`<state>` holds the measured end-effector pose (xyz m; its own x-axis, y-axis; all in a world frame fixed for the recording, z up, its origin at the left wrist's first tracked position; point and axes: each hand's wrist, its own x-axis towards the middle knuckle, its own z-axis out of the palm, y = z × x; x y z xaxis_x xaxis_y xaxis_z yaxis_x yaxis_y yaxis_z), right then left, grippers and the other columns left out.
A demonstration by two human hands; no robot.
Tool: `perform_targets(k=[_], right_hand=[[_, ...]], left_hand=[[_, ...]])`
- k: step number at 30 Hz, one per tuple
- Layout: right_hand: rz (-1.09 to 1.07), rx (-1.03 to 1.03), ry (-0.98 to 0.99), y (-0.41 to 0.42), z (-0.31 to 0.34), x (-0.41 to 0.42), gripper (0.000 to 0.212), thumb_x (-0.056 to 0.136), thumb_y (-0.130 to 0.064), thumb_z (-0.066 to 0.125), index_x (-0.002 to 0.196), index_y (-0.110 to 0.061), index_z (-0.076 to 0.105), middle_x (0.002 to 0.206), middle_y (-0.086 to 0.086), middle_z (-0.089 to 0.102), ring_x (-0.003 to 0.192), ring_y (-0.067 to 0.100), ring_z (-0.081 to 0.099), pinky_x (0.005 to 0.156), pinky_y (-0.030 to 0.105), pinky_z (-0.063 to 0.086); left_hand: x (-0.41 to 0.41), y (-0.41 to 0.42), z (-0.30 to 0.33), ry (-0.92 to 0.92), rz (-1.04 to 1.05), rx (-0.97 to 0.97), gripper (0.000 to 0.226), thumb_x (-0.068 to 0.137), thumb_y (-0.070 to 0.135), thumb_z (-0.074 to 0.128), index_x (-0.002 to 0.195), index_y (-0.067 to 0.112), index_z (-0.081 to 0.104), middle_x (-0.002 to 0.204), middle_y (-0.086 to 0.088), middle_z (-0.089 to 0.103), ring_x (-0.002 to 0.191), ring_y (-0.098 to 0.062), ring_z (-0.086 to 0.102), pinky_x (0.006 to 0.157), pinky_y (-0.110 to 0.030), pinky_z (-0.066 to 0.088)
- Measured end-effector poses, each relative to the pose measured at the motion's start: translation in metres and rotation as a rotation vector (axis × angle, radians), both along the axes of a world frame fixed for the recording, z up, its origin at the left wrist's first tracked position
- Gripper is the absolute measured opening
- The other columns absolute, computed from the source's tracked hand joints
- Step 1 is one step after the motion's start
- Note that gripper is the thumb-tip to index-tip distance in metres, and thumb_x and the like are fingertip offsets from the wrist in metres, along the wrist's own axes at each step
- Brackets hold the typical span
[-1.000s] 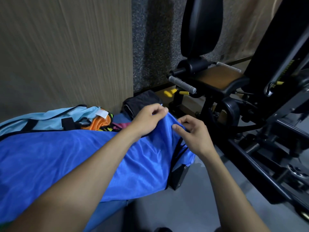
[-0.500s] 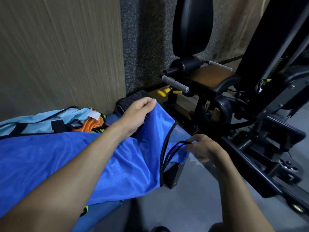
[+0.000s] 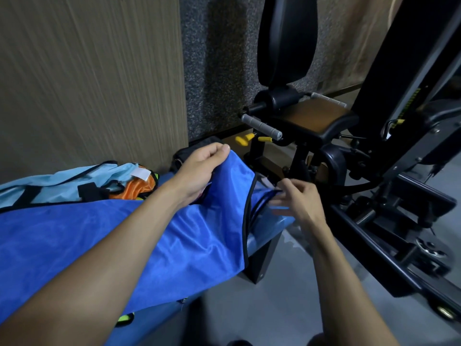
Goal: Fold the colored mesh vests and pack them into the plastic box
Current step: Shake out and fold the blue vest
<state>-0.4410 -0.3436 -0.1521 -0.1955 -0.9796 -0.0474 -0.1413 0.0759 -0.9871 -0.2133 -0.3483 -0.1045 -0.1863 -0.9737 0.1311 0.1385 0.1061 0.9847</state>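
Blue vest (image 3: pixel 189 236): left hand (image 3: pixel 199 171) pinches its top edge; blurred right hand's (image 3: pixel 296 203) grip unclear.

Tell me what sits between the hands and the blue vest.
Nothing visible. The left hand already pinches the blue vest at its top edge, and the right hand is at its black-trimmed end, though blur hides whether those fingers grip it. No plastic box is in view, so the way there cannot be judged.
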Motion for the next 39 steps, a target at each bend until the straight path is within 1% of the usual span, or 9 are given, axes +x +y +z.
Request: perform_targets(k=[4, 7, 13, 16, 19, 25, 30, 35, 39], right_hand=[[-0.108, 0.245, -0.029, -0.006, -0.034, -0.003, 0.035, 0.082, -0.021, 0.084, 0.067, -0.008, 0.055, 0.064, 0.016, 0.065, 0.051, 0.025, 0.068, 0.059, 0.039, 0.062], [-0.102, 0.255, 0.023, -0.012, -0.034, -0.001, 0.034, 0.069, -0.009, 0.092, 0.078, -0.009, 0.059, 0.075, 0.009, 0.063, 0.065, 0.021, 0.067, 0.052, 0.031, 0.059], [-0.023, 0.327, -0.060, -0.029, -0.028, 0.006, 0.037, 0.076, 0.003, 0.081, 0.106, -0.012, 0.064, 0.101, 0.010, 0.065, 0.084, 0.021, 0.063, 0.057, 0.033, 0.054], [-0.007, 0.363, -0.051, -0.031, -0.023, 0.006, 0.015, 0.089, -0.023, 0.076, 0.099, -0.015, 0.067, 0.099, 0.003, 0.064, 0.089, 0.018, 0.061, 0.065, 0.035, 0.058], [-0.044, 0.349, 0.033, -0.038, -0.027, 0.005, 0.026, 0.093, -0.040, 0.073, 0.093, -0.014, 0.068, 0.101, 0.004, 0.066, 0.096, 0.022, 0.065, 0.067, 0.039, 0.062], [0.046, 0.389, 0.111, -0.041, -0.025, 0.004, 0.020, 0.075, -0.004, 0.086, 0.086, -0.004, 0.069, 0.081, 0.008, 0.069, 0.074, 0.018, 0.065, 0.058, 0.031, 0.057], [0.046, 0.215, 0.098, -0.043, -0.024, 0.007, 0.023, 0.086, 0.003, 0.069, 0.066, -0.009, 0.064, 0.058, 0.000, 0.062, 0.061, 0.017, 0.058, 0.056, 0.029, 0.048], [0.189, 0.168, -0.129, -0.034, -0.004, 0.002, 0.011, 0.092, -0.013, 0.068, 0.088, -0.012, 0.078, 0.082, 0.007, 0.075, 0.075, 0.015, 0.069, 0.072, 0.036, 0.058], [0.204, 0.193, -0.164, -0.031, -0.001, 0.000, 0.017, 0.093, -0.014, 0.064, 0.103, -0.006, 0.077, 0.098, 0.009, 0.078, 0.085, 0.022, 0.073, 0.079, 0.038, 0.061]], left_hand=[[-0.010, -0.002, -0.005, -0.027, -0.008, 0.022, 0.036, 0.094, 0.047, 0.063, 0.097, 0.011, 0.062, 0.100, -0.012, 0.054, 0.096, -0.025, 0.047, 0.091, -0.043, 0.037], [-0.015, -0.003, -0.008, -0.063, -0.023, 0.021, 0.028, 0.100, 0.040, 0.058, 0.093, 0.013, 0.063, 0.095, -0.010, 0.056, 0.092, -0.022, 0.050, 0.088, -0.037, 0.040], [-0.018, -0.011, -0.008, -0.131, -0.052, 0.005, 0.028, 0.106, 0.033, 0.051, 0.084, 0.020, 0.062, 0.086, 0.001, 0.059, 0.081, -0.008, 0.055, 0.073, -0.019, 0.046], [-0.017, -0.014, -0.009, -0.148, -0.065, 0.003, 0.028, 0.106, 0.034, 0.051, 0.084, 0.020, 0.062, 0.087, 0.002, 0.060, 0.082, -0.007, 0.056, 0.072, -0.016, 0.047], [-0.017, -0.016, -0.009, -0.161, -0.074, -0.006, 0.030, 0.106, 0.034, 0.051, 0.081, 0.023, 0.062, 0.084, 0.006, 0.060, 0.080, -0.005, 0.056, 0.072, -0.016, 0.046], [-0.020, -0.021, -0.009, -0.159, -0.150, -0.036, 0.026, 0.106, 0.030, 0.051, 0.086, 0.018, 0.062, 0.083, 0.005, 0.057, 0.080, -0.007, 0.052, 0.074, -0.021, 0.042], [-0.032, -0.031, -0.012, -0.095, -0.312, 0.016, 0.021, 0.106, 0.025, 0.052, 0.095, 0.014, 0.067, 0.091, 0.000, 0.061, 0.088, -0.013, 0.054, 0.079, -0.021, 0.045], [-0.047, -0.055, -0.039, -0.463, -0.076, -0.067, 0.014, 0.101, 0.017, 0.062, 0.093, 0.019, 0.073, 0.087, 0.007, 0.073, 0.083, -0.001, 0.064, 0.079, -0.018, 0.047], [-0.051, -0.062, -0.050, -0.434, 0.051, -0.109, 0.005, 0.096, 0.016, 0.070, 0.096, 0.016, 0.075, 0.089, 0.006, 0.074, 0.085, -0.003, 0.065, 0.079, -0.015, 0.049]])
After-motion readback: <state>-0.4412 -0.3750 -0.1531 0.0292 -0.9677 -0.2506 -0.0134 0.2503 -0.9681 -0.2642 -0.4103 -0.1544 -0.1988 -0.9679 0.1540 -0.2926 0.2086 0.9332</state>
